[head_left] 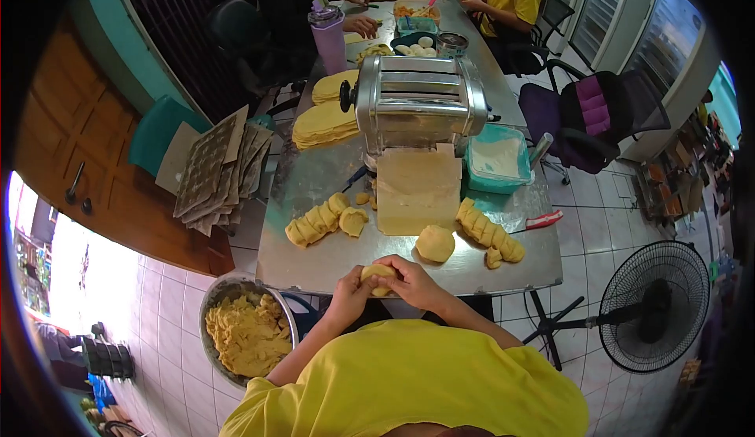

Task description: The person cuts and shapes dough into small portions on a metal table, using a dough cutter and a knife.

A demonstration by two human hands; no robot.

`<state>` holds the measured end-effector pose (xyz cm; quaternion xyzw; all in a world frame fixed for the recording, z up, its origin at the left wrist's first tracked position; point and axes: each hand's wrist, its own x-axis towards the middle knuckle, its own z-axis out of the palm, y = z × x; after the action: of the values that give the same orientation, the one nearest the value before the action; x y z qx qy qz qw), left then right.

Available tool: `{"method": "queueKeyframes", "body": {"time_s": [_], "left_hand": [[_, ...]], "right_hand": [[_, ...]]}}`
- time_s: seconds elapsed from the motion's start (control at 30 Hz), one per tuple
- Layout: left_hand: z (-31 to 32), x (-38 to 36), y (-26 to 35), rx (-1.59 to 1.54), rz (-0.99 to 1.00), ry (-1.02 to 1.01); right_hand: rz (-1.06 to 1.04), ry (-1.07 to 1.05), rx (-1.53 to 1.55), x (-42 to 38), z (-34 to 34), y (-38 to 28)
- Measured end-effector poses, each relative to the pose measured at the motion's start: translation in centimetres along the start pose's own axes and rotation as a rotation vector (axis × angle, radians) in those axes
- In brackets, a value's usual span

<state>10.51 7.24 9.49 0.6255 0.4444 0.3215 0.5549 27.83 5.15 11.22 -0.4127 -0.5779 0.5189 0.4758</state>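
Between my left hand (pixel 351 289) and my right hand (pixel 410 280) is a small piece of yellow dough (pixel 379 275), gripped from both sides over the table's front edge. Just ahead of my right hand lies a round, flattened dough ball (pixel 435 244). Cut dough pieces in a row (pixel 317 221) rest to the left, and another row (pixel 489 231) sits to the right. Beyond my hands stands a silver dough roller machine (pixel 421 103), with a pale flat board or sheet (pixel 418 193) sloping from its front.
A metal bowl of dough (pixel 248 327) is at my left below the table. A red-handled knife (pixel 544 219) and a teal tub of white powder (pixel 499 158) lie right. Flat dough sheets (pixel 324 126) are stacked left of the machine. A fan (pixel 654 307) stands right. Other people sit further along.
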Motion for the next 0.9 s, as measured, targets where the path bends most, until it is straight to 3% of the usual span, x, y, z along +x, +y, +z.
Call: {"method": "queueKeyframes", "body": {"time_s": [0.13, 0.2, 0.33, 0.4, 0.47, 0.53, 0.63, 0.67, 0.77, 0.9], "left_hand": [[1.0, 0.1, 0.9, -0.073, 0.043, 0.052], [1.0, -0.2, 3.3, 0.14, 0.116, 0.088], [0.0, 0.4, 1.8, 0.452, 0.202, 0.081], [-1.0, 1.0, 2.2, 0.966, 0.212, 0.103], [-1.5, 2.1, 2.9, 0.905, 0.141, 0.061], [-1.3, 3.9, 3.7, 0.856, 0.392, 0.018], [1.0, 6.1, 5.7, 0.939, 0.534, 0.02], [1.6, 6.3, 5.2, 0.931, 0.532, 0.012], [2.8, 7.1, 2.2, 1.288, 0.456, -0.237], [2.6, 8.4, 2.6, 1.203, 0.335, -0.266]], "right_hand": [[0.066, 0.024, -0.108, -0.3, -0.3, -0.4], [-0.018, 0.063, -0.295, -0.4, -0.1, 0.0], [-0.21, 0.131, -0.473, -0.1, -0.4, 1.8], [-0.25, 0.182, -0.437, 0.1, -0.8, 2.5], [-0.287, 0.225, -0.388, -0.2, -0.9, 2.8], [-0.319, 0.264, -0.347, -0.4, -1.0, 2.6], [-0.483, 0.414, -0.413, -0.7, -1.3, 2.0], [-0.501, 0.422, -0.438, -1.0, -1.4, 2.0], [-0.5, 0.439, -0.413, -1.4, -1.3, 1.8], [-0.484, 0.449, -0.406, -0.9, -1.4, 2.7]]}}
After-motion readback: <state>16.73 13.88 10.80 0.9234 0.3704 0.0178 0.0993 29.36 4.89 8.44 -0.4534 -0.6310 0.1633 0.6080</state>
